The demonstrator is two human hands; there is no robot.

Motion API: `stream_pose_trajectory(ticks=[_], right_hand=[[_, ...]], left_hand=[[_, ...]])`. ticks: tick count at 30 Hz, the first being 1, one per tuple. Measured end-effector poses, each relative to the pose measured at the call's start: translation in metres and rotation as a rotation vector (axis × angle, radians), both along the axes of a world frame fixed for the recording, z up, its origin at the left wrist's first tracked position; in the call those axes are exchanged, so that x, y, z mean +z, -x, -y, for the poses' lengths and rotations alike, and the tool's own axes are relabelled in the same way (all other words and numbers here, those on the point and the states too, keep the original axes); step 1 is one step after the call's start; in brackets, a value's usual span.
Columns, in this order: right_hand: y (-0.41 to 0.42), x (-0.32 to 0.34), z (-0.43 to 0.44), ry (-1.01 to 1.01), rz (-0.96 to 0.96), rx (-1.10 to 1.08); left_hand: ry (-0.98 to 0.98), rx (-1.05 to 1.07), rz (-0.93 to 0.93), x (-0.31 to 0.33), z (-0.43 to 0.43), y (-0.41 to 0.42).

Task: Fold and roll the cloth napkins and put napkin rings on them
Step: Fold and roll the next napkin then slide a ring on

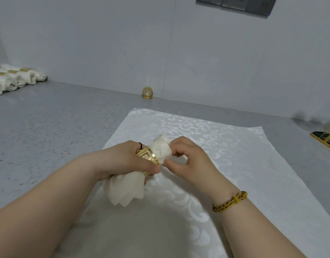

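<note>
A rolled white cloth napkin (pixel 127 190) is held just above the white patterned cloth (pixel 225 146) spread in front of me. A gold napkin ring (pixel 148 158) with a cut-out pattern sits around the roll's middle. My left hand (pixel 127 159) grips the ring and the roll, thumb laid across the ring. My right hand (pixel 186 157) pinches the napkin's far end (pixel 161 148) where it sticks out past the ring. The napkin's lower end bunches out below my left hand.
Several finished rolled napkins with gold rings (pixel 15 79) lie in a row at the far left by the wall. A spare gold ring (pixel 147 93) stands against the wall. A gold-framed holder (pixel 326 138) sits at the right edge. The counter (pixel 49 127) is grey.
</note>
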State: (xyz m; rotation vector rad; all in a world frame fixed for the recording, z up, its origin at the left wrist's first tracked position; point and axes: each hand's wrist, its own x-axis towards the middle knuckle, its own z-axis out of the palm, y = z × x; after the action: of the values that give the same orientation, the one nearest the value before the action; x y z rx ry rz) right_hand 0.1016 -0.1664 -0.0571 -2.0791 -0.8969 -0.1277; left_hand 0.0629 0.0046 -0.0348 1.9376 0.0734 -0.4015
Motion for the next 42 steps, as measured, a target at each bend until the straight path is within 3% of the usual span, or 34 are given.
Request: stream_pose_trajectory(ticks=[4, 10, 13, 15, 20, 26, 28, 30, 32, 37, 42], right_hand=[[0.0, 0.001, -0.002, 0.093, 0.269, 0.016], [0.002, 0.005, 0.0, 0.144, 0.307, -0.025], [0.002, 0.009, 0.004, 0.068, 0.154, -0.01], [0.0, 0.009, 0.007, 0.044, 0.08, 0.005], [-0.008, -0.003, 0.004, 0.133, 0.18, -0.016], [-0.007, 0.002, 0.009, 0.074, 0.07, 0.035], [-0.005, 0.006, 0.013, 0.021, -0.041, 0.031], [-0.002, 0.011, 0.015, -0.118, -0.286, 0.01], [0.002, 0.015, 0.012, -0.209, -0.457, 0.008], [-0.003, 0.002, 0.003, -0.18, -0.388, 0.002], [-0.01, 0.004, 0.012, -0.234, -0.485, 0.015]], left_hand=[[-0.012, 0.007, 0.027, 0.003, -0.002, 0.001], [-0.119, -0.013, 0.049, 0.007, -0.005, 0.002], [-0.203, 0.026, 0.076, 0.009, -0.002, 0.003], [-0.362, 0.049, 0.123, 0.006, 0.0, 0.003], [-0.615, 0.035, 0.262, 0.0, 0.011, 0.002], [-0.866, 0.092, 0.449, -0.001, 0.014, 0.004], [-0.955, 0.122, 0.527, -0.004, 0.013, 0.002], [-1.044, 0.149, 0.644, -0.008, 0.011, 0.0], [-1.071, 0.169, 0.76, -0.015, 0.012, -0.003], [-1.104, 0.089, 0.959, -0.026, 0.018, -0.005], [-1.009, 0.055, 0.839, -0.028, 0.019, -0.009]])
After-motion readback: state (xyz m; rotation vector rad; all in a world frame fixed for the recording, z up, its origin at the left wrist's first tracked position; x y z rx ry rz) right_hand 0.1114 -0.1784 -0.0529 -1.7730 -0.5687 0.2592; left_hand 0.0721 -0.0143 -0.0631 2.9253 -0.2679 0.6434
